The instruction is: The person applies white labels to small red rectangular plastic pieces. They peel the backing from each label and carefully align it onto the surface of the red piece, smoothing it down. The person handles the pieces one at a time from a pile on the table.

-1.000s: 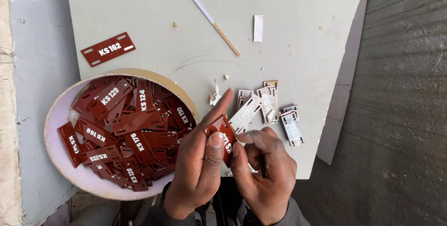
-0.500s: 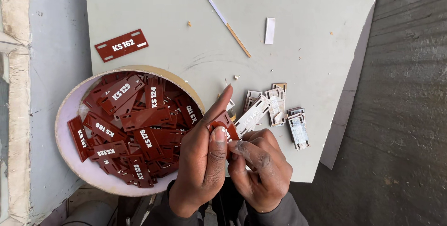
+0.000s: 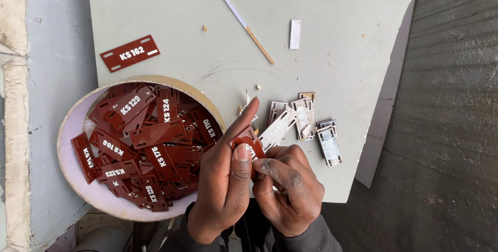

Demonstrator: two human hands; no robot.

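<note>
- One view, head camera, looking straight down on a pale grey-green tabletop (image 3: 332, 18) and the person's two hands at its near edge.
- Left hand (image 3: 223, 179): thumb and forefinger are closed on a small dark red tag (image 3: 248, 145) with white lettering; the forefinger stretches out past the tag's far edge.
- Right hand (image 3: 288, 187): curled tight against the left, its fingertips pinching at the lower edge of the same tag; what lies under those fingers is hidden.
- The tag is held just above the tabletop's near edge, between the bowl and the pale pieces, resting on nothing.
- Round shallow bowl (image 3: 78, 179), pale lilac inside, overhangs the tabletop's left near corner and holds a heap of many similar red tags (image 3: 150, 148), lying criss-cross.
- One single red tag (image 3: 129, 53) lies flat by itself beyond the bowl, well apart from the hands.
- Pale pieces (image 3: 301, 119), tag-shaped and whitish, lie in a loose cluster just right of the hands; a few overlap.
- Thin stick (image 3: 246, 19), white at one end and tan at the other, lies aslant near the far edge; a small white strip (image 3: 294, 34) lies beside it. Small scraps dot the surface.
- Progress, as a judgement: the pale cluster is small and the bowl remains well filled, so most of the handling appears to lie ahead.
</note>
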